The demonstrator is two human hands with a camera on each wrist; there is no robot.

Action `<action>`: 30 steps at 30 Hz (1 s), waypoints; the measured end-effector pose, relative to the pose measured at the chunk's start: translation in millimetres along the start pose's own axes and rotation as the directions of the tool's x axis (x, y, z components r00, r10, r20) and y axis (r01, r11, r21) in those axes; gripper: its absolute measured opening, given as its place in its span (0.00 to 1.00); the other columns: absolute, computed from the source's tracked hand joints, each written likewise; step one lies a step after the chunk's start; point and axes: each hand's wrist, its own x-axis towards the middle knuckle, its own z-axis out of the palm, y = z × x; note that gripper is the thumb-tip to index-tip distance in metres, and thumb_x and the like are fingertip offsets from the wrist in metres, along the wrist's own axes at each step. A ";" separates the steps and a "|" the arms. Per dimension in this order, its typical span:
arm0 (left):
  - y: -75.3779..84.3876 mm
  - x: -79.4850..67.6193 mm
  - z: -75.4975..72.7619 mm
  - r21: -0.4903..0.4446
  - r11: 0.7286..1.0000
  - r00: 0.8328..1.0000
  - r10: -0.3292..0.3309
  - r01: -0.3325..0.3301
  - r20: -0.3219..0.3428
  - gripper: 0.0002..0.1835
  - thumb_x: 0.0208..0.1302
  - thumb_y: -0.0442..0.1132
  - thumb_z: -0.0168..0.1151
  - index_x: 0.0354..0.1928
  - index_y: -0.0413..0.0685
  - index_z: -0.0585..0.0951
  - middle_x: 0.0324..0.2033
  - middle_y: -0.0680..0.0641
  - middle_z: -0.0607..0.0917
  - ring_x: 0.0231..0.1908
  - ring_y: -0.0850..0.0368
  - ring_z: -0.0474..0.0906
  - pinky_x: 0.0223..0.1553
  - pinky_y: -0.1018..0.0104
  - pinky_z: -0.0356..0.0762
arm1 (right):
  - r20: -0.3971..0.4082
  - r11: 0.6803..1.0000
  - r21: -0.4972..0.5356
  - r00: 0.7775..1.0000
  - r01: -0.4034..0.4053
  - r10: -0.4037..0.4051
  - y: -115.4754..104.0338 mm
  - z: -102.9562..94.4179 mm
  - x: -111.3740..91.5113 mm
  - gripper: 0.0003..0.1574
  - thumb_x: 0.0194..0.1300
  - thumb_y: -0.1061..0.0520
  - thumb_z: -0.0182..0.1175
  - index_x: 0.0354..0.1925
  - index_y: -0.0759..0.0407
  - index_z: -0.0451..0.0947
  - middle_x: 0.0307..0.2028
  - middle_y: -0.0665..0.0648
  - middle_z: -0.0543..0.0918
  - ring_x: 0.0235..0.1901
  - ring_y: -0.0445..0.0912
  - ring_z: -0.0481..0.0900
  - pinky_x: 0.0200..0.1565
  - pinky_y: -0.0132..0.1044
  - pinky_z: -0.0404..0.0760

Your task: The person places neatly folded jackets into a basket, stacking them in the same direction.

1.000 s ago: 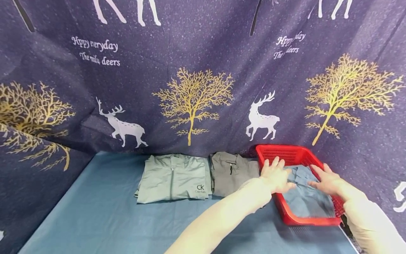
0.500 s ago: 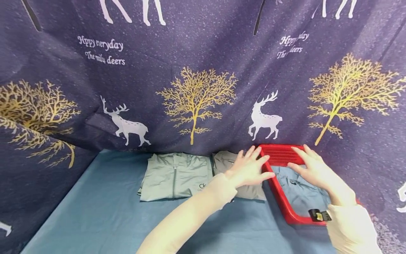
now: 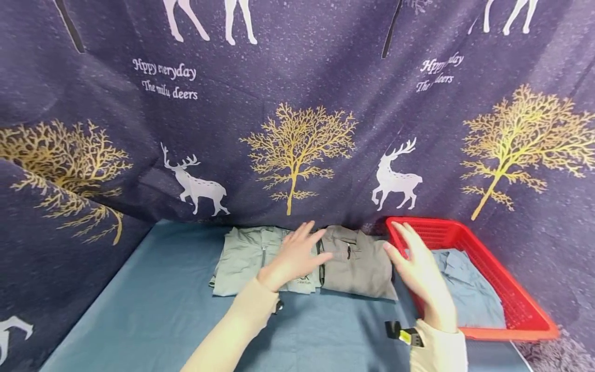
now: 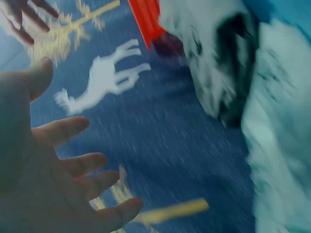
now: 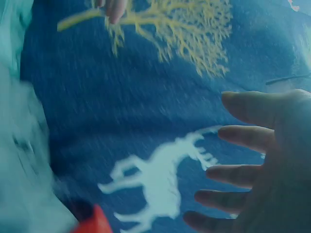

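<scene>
My left hand (image 3: 297,257), fingers spread and holding nothing, is above the right part of a folded pale green zip jacket (image 3: 246,263) and hides some of its zip and logo. Between the two hands lies a folded grey garment (image 3: 360,268) with a short dark zip. My right hand (image 3: 420,268) hovers with straight fingers over the left rim of a red plastic basket (image 3: 530,312), also holding nothing. Inside the basket lies a folded blue garment (image 3: 474,289). In the left wrist view the left hand (image 4: 73,165) has its fingers apart; the right wrist view shows the right hand (image 5: 248,165) likewise.
A blue cloth (image 3: 153,310) covers the table. Behind it hangs a dark purple curtain (image 3: 325,77) printed with deer and golden trees. Fluffy grey material (image 3: 558,346) shows beyond the basket's near right corner.
Both hands have left the blue garment in the basket and moved left, the left one to the green jacket. The grey garment has come into fuller view, and the head view has shifted slightly.
</scene>
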 end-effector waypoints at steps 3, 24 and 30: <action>-23.0 -16.9 -5.5 -0.025 0.998 0.998 -0.057 0.056 -0.033 0.38 0.68 0.68 0.49 0.75 0.61 0.61 0.76 0.46 0.51 0.74 0.48 0.41 0.69 0.39 0.45 | -0.039 0.997 0.073 0.999 0.007 -0.004 -5.9 25.3 1.1 0.31 0.69 0.56 0.60 0.67 0.64 0.68 0.68 0.71 0.64 0.67 0.64 0.61 0.61 0.61 0.63; -160.3 -76.7 -7.6 -0.122 0.943 0.931 -0.328 0.311 -0.162 0.39 0.68 0.60 0.56 0.73 0.46 0.63 0.72 0.31 0.54 0.70 0.30 0.49 0.63 0.29 0.50 | 0.100 0.904 0.367 0.975 -0.220 0.197 -19.3 188.4 18.5 0.31 0.70 0.58 0.58 0.69 0.57 0.67 0.66 0.66 0.68 0.60 0.64 0.71 0.55 0.58 0.73; -181.3 -80.2 -1.7 -0.137 0.912 0.911 -0.401 0.386 -0.101 0.40 0.69 0.59 0.56 0.74 0.43 0.61 0.72 0.28 0.50 0.70 0.29 0.46 0.63 0.29 0.48 | 0.100 0.893 0.365 0.965 -0.263 0.243 -8.8 218.5 18.8 0.31 0.70 0.57 0.58 0.69 0.61 0.66 0.66 0.69 0.67 0.61 0.64 0.69 0.58 0.60 0.68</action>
